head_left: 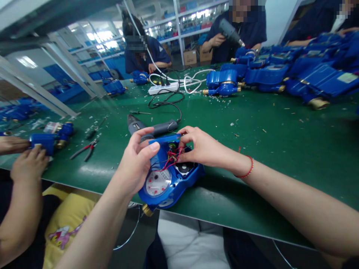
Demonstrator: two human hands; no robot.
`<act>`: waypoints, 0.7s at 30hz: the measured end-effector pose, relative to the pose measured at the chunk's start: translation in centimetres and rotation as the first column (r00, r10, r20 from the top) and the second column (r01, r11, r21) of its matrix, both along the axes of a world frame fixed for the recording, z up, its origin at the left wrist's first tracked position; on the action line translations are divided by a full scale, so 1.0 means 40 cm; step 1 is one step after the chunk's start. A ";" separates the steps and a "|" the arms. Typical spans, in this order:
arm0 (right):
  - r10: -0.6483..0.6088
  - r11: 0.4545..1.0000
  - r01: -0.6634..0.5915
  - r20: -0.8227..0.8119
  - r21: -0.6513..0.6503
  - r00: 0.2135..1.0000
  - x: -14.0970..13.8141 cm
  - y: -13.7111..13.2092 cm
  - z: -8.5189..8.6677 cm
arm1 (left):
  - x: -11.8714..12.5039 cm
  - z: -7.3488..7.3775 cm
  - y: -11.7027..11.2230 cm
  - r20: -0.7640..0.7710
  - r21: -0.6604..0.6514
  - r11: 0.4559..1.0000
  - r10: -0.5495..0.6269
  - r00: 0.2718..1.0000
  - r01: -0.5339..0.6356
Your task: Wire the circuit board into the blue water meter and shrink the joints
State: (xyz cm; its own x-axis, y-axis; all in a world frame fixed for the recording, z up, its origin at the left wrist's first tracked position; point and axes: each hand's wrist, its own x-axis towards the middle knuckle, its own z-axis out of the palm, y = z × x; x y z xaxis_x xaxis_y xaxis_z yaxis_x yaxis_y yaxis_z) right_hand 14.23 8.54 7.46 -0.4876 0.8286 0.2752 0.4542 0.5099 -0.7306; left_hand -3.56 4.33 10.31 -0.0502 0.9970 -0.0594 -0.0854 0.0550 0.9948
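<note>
Left hand (137, 160) clamped on the blue water meter (168, 179), thumb on its raised lid (165, 141). Right hand (200, 147) pinches the red wires (172, 157) inside. Meter sits at the near edge of the green table (252, 149). Electric screwdriver (151, 129) just behind; pliers (84, 149) left; co-worker's hand (28, 164) on another meter (45, 142).

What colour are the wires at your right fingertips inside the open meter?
Mostly red wires, some dark strands, inside the meter; clearest in head view.

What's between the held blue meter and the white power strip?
Head view: grey power tool and black cord, between blue meter and power strip.
</note>
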 end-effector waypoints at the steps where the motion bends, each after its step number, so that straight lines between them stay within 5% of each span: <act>1: 0.004 1.000 -0.004 -0.010 0.001 1.000 -0.001 -0.001 -0.001 | 0.000 0.000 0.000 0.002 0.002 1.000 -0.008 1.000 0.008; 5: 0.033 0.999 -0.034 -0.031 -0.029 0.999 -0.003 -0.004 0.008 | 0.001 0.002 0.002 0.010 0.008 1.000 -0.008 1.000 0.008; 12: 0.154 0.987 -0.159 0.166 0.020 0.974 0.015 0.009 0.042 | 0.000 -0.001 0.008 0.024 0.011 1.000 0.000 1.000 -0.001; 21: 0.066 0.995 -0.079 0.192 0.059 0.979 0.014 0.004 0.033 | -0.003 -0.002 0.011 0.033 0.017 1.000 -0.010 0.999 0.010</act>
State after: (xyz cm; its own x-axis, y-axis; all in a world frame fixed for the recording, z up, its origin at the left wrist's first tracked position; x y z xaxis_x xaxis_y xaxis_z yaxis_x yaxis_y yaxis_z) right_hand 14.79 8.70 8.80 -0.5946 0.7719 0.2251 0.5411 0.5912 -0.5981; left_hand -3.69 4.78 10.22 -0.0384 0.9983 -0.0438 -0.1175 0.0390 0.9923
